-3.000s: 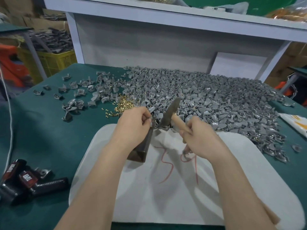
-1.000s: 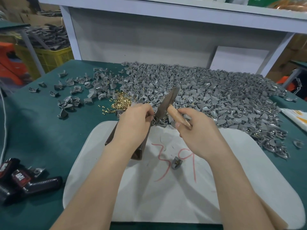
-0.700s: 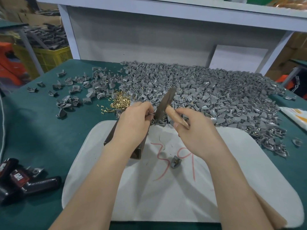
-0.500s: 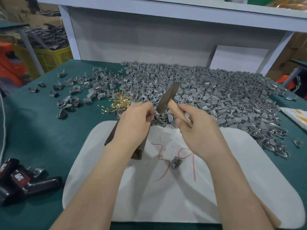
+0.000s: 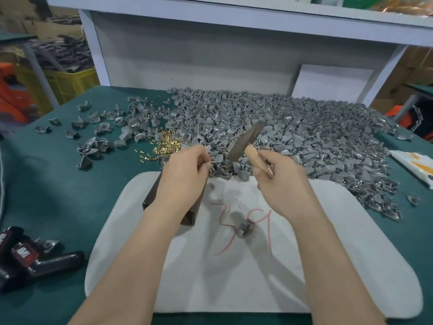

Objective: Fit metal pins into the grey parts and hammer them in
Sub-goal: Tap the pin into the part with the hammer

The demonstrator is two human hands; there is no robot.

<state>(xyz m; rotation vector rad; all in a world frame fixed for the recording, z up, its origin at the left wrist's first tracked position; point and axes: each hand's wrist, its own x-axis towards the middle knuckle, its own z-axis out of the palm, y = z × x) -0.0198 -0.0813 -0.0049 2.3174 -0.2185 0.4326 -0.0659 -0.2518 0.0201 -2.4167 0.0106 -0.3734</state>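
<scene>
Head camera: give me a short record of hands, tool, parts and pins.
left hand: pinches a small piece at the far end of the dark block
right hand: grips the hammer, head raised
loose part: one grey part on the white pad, touching neither hand
grey pile: beyond the pad, on the green table
brass pins: heap left of the pile

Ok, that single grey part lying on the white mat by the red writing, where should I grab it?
Pinch the grey part across its outer sides, coming straight down from above. It lies alone on the white mat, nothing touching it, so both sides look reachable. Brass shows in its middle, so a grip on the sides probably keeps off the pin.
</scene>
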